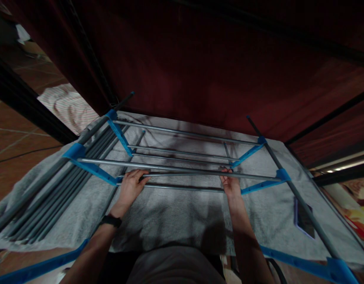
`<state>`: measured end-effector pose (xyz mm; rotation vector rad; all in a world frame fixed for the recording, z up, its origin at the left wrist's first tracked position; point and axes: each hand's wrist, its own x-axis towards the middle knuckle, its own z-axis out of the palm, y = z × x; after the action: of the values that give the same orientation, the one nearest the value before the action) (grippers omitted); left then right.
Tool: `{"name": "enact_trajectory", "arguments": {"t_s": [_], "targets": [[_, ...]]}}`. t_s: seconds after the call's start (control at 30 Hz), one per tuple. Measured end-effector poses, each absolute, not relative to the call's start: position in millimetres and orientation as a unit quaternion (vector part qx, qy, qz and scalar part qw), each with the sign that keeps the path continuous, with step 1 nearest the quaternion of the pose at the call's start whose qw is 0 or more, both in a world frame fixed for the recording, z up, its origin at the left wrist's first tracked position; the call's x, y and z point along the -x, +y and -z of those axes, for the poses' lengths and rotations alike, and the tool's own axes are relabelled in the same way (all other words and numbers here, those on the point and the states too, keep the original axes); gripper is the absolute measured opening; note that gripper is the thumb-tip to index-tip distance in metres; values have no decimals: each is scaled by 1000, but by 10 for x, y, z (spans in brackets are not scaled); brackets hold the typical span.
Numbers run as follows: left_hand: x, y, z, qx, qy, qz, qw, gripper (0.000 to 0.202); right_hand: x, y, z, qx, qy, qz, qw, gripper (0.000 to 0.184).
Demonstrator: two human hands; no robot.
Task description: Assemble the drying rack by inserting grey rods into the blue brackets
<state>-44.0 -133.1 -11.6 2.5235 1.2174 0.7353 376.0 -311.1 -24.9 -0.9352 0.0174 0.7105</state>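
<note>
A frame of grey metal tubes and blue plastic connectors lies before me on a light grey cloth. My left hand point(132, 184) has its fingers curled over the left end of a thin grey tube point(172, 174), beside a left blue connector point(96, 171). My right hand point(230, 182), palm partly turned up, closes on the same tube's right end, near a right blue connector point(264, 186). Another crossbar point(182, 188) runs just below the held tube, and a thicker-looking crossbar point(152, 166) passes above it. The fingertips of both hands are partly hidden.
Several loose grey tubes point(69, 187) lie bundled on the cloth point(172, 221) at the left. A phone point(304, 217) rests at the right, partly under a long side tube point(303, 201). Dark red fabric point(184, 71) hangs behind; black poles stand at both sides.
</note>
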Motion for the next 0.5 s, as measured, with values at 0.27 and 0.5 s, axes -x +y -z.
{"name": "enact_trajectory", "arguments": {"t_s": [0.27,0.5], "targets": [[419,-1331,138,-855,430,-270,107,22,-3793,-3168,257,409,-25,-358,839,19],[402,-1324,152,-844,447,-279,105,18,-3776,-3200,263,395,-58,-359,844,28]]}}
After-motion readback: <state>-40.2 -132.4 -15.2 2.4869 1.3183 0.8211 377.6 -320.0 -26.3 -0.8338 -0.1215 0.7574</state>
